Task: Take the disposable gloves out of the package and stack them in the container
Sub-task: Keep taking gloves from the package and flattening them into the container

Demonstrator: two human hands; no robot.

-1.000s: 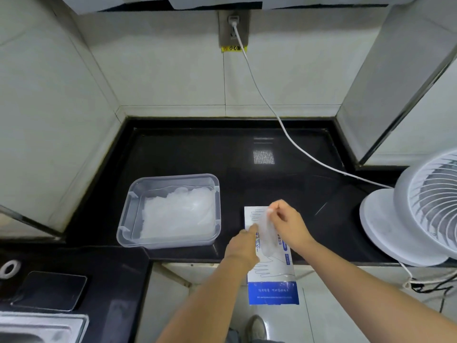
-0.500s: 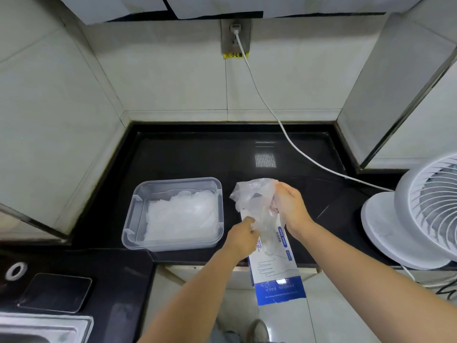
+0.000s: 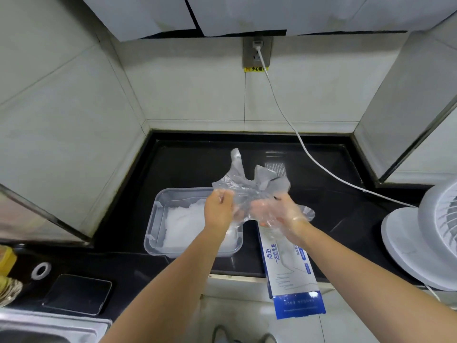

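Glove: clear disposable glove, held up between both hands, its fingers pointing away.
Left hand: fingers curled, pinching the cuff.
Right hand: under the film, seemingly gripping it.
Container: below-left, nearer the left hand.
Package: below the right hand.

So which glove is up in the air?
The clear glove held up by the left hand and right hand; the other gloves lie piled in the plastic container.

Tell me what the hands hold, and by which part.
The left hand and right hand grip one clear disposable glove at its crumpled lower part; its finger ends point up.
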